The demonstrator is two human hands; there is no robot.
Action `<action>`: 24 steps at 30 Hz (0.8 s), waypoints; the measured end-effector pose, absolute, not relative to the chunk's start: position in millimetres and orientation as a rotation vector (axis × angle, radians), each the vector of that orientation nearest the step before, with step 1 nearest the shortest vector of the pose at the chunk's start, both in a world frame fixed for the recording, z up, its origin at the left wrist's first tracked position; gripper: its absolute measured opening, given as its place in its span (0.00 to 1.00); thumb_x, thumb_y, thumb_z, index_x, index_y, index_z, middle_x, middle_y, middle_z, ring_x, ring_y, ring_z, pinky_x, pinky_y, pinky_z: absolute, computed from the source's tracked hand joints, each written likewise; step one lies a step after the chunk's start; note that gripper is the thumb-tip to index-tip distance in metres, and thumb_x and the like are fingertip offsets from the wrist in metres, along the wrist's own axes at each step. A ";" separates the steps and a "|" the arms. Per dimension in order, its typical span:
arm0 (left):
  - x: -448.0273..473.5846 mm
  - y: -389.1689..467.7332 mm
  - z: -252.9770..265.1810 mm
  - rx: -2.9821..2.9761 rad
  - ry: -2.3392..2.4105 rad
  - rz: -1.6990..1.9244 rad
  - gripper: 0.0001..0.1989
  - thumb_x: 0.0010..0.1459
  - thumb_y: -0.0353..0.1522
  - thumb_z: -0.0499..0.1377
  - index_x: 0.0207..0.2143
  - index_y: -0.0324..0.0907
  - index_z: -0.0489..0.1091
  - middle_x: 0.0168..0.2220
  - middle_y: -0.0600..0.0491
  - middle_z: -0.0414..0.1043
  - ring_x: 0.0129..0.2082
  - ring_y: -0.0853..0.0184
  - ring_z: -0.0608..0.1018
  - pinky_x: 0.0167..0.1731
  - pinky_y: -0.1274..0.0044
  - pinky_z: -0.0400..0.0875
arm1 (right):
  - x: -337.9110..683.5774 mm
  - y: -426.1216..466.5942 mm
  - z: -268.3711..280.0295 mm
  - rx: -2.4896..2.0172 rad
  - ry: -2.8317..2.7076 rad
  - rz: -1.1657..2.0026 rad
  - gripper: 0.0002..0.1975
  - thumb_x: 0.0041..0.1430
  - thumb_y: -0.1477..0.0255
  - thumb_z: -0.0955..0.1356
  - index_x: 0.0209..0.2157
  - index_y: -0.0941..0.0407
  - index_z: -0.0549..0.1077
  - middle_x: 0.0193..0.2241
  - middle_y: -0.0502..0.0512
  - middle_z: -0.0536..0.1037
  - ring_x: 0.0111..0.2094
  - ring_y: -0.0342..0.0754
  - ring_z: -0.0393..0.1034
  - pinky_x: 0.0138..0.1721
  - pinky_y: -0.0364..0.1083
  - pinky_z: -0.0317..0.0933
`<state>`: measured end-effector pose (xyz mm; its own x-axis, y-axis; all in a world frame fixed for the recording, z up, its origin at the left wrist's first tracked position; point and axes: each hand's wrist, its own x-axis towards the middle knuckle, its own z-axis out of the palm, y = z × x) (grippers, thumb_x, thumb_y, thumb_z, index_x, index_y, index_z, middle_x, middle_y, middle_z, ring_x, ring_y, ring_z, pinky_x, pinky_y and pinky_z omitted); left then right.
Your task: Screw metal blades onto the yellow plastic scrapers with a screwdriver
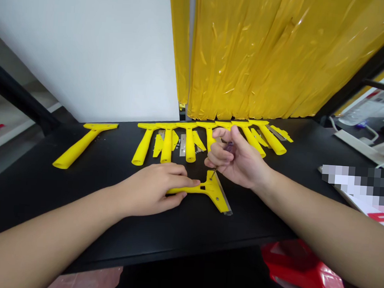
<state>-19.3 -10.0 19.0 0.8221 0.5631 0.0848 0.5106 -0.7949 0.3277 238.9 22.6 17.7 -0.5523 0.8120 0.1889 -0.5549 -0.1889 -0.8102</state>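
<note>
My left hand (162, 189) is closed round the handle of a yellow scraper (217, 197), which lies on the black table (133, 236) with its head to the right. A metal blade edge (225, 194) shows along that head. In my right hand (235, 158) is a screwdriver (230, 146), pinched between curled fingers. Its thin shaft points down and its tip is at the upper screw spot of the scraper head. Most of the screwdriver's handle is hidden by my fingers.
Several yellow scraper handles (189, 144) stand in a row at the back, with loose yellow plates (198, 141) and metal blades (183, 145) among them. Another yellow scraper handle (76, 151) lies far left. A red plastic stool (308, 270) is below the front edge. Papers (365, 204) lie at right.
</note>
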 end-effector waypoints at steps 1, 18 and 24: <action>-19.4 -9.9 19.0 2.713 0.818 0.259 0.22 0.71 0.32 0.57 0.64 0.50 0.76 0.48 0.49 0.78 0.45 0.62 0.81 0.45 0.72 0.77 | 239.0 21.2 18.0 -0.341 -1.104 1.875 0.16 0.66 0.56 0.76 0.40 0.51 0.72 0.20 0.39 0.57 0.22 0.40 0.50 0.36 0.44 0.62; -20.1 -9.5 18.5 2.713 0.810 0.266 0.22 0.72 0.32 0.57 0.65 0.50 0.76 0.48 0.49 0.78 0.45 0.62 0.81 0.46 0.72 0.77 | 234.8 18.9 16.5 -0.342 -1.075 1.853 0.18 0.66 0.57 0.76 0.37 0.50 0.66 0.23 0.40 0.60 0.24 0.41 0.53 0.34 0.44 0.59; -18.9 -10.5 20.4 2.720 0.817 0.262 0.22 0.71 0.32 0.57 0.65 0.50 0.75 0.48 0.49 0.78 0.45 0.62 0.81 0.46 0.72 0.77 | 231.2 21.6 15.4 -0.435 -1.068 1.833 0.19 0.69 0.57 0.74 0.31 0.54 0.68 0.27 0.46 0.68 0.29 0.43 0.64 0.37 0.46 0.65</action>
<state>-18.9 -10.5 20.4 0.8227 0.5614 0.0896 0.5089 -0.7975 0.3240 231.2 21.6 15.4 -0.4976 0.8556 0.1429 -0.5463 -0.1812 -0.8178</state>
